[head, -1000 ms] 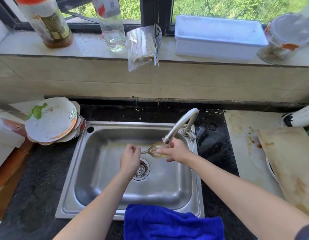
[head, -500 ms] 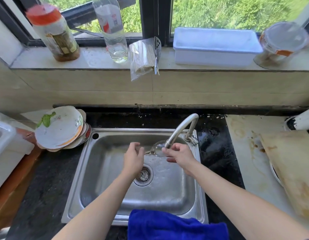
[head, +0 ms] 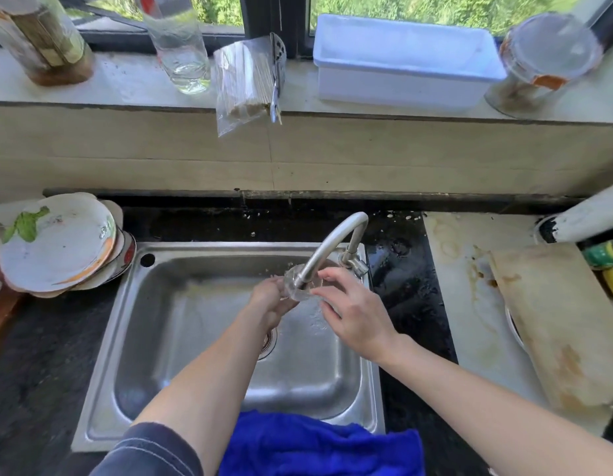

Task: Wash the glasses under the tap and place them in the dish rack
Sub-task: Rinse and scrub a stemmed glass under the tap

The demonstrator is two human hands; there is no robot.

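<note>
Both hands are working over a steel sink (head: 181, 338) set into a dark speckled bench (head: 40, 355). The left hand (head: 272, 304) is grasping a clear glass (head: 295, 286) w/ its fingers wrapped round it, holding it right under the tap (head: 332, 245) spout at approx the sink's centre-back; water is splashing off it onto the basin. The right hand (head: 353, 312) is sitting just beside the glass at its 3 o'clock, fingers (head: 327, 273) loosely curled & touching the rim side, not clenched; can't tell if they're really gripping. A blue cloth (head: 315, 444) is draping over the sink's front edge at 6 o'clock. At 9 o'clock of the sink, a stack of dirty plates (head: 61, 245) w/ a green leaf scrap is leaning on the bench. At 3 o'clock, a stained pale board (head: 569, 324) is lying on a light, rust-marked bench section (head: 452, 269). At 12 o'clock, beige tiles are rising to a windowsill (head: 126, 87) carrying a brownish jar (head: 44, 39), a clear bottle (head: 178, 46), a plastic bag of sticks (head: 243, 84), a white tub (head: 404, 60) & a lidded container (head: 545, 60). Sunlit greenery is showing thru the window. No dish rack is in view.
</note>
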